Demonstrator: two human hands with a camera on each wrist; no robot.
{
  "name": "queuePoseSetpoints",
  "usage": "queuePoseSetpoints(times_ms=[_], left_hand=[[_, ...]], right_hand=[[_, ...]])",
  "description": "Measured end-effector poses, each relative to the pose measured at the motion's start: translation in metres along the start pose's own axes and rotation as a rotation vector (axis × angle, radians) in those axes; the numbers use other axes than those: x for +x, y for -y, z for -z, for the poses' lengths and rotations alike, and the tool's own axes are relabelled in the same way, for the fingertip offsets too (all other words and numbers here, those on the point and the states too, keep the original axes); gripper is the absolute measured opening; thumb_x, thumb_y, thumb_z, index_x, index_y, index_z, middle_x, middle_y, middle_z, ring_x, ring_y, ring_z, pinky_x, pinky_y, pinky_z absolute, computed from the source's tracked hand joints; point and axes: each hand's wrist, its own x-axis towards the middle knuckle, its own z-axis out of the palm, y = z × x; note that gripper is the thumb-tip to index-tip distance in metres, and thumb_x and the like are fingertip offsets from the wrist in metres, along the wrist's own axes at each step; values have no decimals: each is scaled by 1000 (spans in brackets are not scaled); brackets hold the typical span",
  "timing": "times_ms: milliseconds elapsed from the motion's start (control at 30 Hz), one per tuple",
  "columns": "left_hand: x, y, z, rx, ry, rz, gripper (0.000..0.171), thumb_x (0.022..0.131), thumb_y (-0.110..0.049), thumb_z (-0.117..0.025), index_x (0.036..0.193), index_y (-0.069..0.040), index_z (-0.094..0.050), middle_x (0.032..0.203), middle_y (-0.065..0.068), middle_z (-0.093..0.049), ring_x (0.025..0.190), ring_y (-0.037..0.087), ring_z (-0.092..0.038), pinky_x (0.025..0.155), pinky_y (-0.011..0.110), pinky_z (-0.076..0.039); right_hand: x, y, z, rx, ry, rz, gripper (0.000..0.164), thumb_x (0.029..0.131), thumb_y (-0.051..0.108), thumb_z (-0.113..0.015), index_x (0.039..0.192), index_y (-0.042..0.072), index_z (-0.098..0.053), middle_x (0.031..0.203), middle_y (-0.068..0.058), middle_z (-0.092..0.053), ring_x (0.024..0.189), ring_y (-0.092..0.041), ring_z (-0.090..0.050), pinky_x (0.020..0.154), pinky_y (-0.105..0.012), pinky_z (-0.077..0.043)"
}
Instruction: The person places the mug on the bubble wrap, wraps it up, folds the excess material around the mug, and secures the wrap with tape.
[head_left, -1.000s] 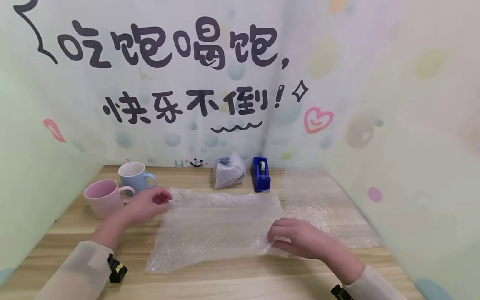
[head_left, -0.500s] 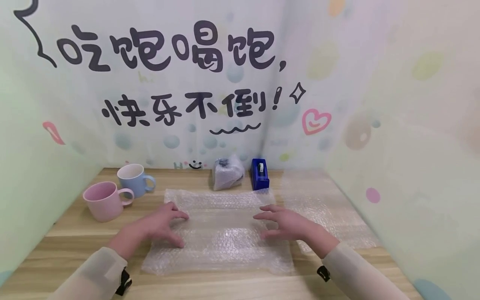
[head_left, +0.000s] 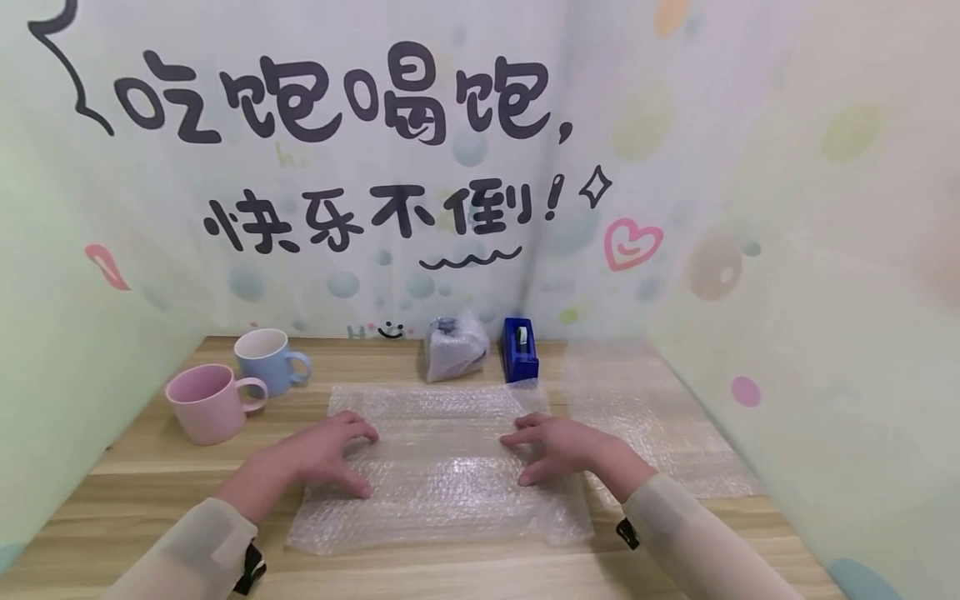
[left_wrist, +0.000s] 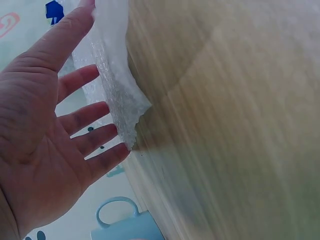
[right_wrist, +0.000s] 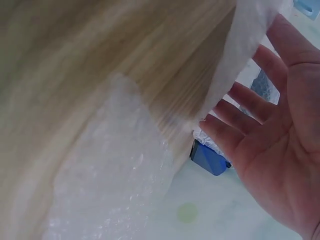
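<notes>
A clear sheet of bubble wrap [head_left: 442, 467] lies spread flat on the wooden table in front of me. My left hand [head_left: 322, 457] rests on its left side, fingers spread and thumb toward me. On the right side my right hand [head_left: 564, 450] touches the sheet with its fingers apart. In both wrist views the fingertips press at the sheet, palms lifted off it. Neither hand grips anything. The left wrist view shows the sheet's ragged edge [left_wrist: 132, 117] by the left fingertips.
A pink mug [head_left: 206, 406] and a light blue mug [head_left: 264, 360] stand at the back left. A bubble-wrapped bundle [head_left: 454, 346] and a blue tape dispenser [head_left: 520, 350] sit at the back. Another bubble wrap sheet [head_left: 645, 417] covers the right side of the table [head_left: 450, 575].
The left hand has come down from the sheet's far left corner, and the right hand has released the near right edge. Both now lie on the sheet, which has flattened; little moved lately.
</notes>
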Motion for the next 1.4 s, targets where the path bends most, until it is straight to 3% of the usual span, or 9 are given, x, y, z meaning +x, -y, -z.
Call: queuePoseSetpoints(times_ms=[367, 500, 600, 700, 833, 900, 1000, 1067, 1400], left_hand=[[-2, 0, 0, -34, -5, 3, 75, 76, -41, -99, 135, -5, -70, 147, 29, -59, 139, 54, -55, 118, 70, -46], [-10, 8, 7, -112, -87, 22, 74, 86, -43, -93, 141, -1, -67, 149, 30, -61, 142, 55, -54, 118, 71, -45], [-19, 17, 20, -113, -259, 50, 64, 94, -41, -86, 141, -1, -67, 150, 29, -61, 142, 56, -53, 114, 75, -45], [-29, 30, 36, -60, -547, 79, 53, 94, -27, -85, 136, 1, -68, 146, 33, -59, 135, 58, -54, 106, 71, -49], [-47, 46, 54, -130, -921, 283, 64, 91, -17, -83, 149, 0, -60, 151, 34, -50, 129, 53, -54, 98, 49, -48], [-58, 52, 60, -240, -991, 438, 83, 93, -26, -84, 163, -4, -45, 162, 31, -38, 141, 51, -45, 109, 49, -46], [-73, 60, 63, -371, -944, 663, 118, 90, -47, -87, 175, -7, -15, 174, 30, -15, 157, 51, -23, 127, 65, -34], [-79, 67, 60, -394, -878, 751, 133, 86, -56, -89, 175, -4, -4, 175, 33, -8, 155, 57, -23, 125, 72, -34], [-78, 86, 40, -326, -865, 849, 129, 81, -51, -92, 160, 18, -17, 155, 48, -26, 133, 61, -38, 108, 70, -43]], right_hand=[[4, -5, 0, 21, 4, -11, 73, 91, 43, -89, 155, 21, -64, 172, -20, -43, 158, -50, -42, 128, -68, -36], [5, -4, -1, 12, 3, -3, 72, 91, 43, -88, 156, 21, -64, 172, -20, -44, 157, -49, -43, 127, -67, -38], [5, -5, -1, 8, 4, -9, 72, 92, 43, -88, 156, 21, -63, 172, -20, -44, 156, -49, -44, 127, -67, -38], [4, -4, -1, 12, 6, -20, 72, 92, 43, -88, 156, 21, -63, 172, -20, -44, 156, -49, -45, 127, -67, -39], [3, -3, 0, 8, 9, -32, 73, 92, 42, -88, 157, 22, -62, 172, -19, -43, 156, -48, -44, 128, -66, -38], [2, -3, 1, 6, 11, -36, 72, 92, 43, -88, 157, 23, -62, 173, -19, -42, 157, -49, -43, 128, -67, -38], [3, 0, 4, -2, 16, -42, 72, 93, 43, -87, 158, 25, -62, 174, -18, -41, 158, -49, -42, 128, -67, -37], [3, 0, 5, -3, 19, -46, 72, 92, 44, -87, 157, 26, -62, 174, -17, -41, 158, -49, -42, 128, -67, -37], [3, 0, 3, -6, 24, -56, 73, 91, 44, -88, 157, 27, -62, 174, -15, -42, 159, -47, -41, 129, -66, -36]])
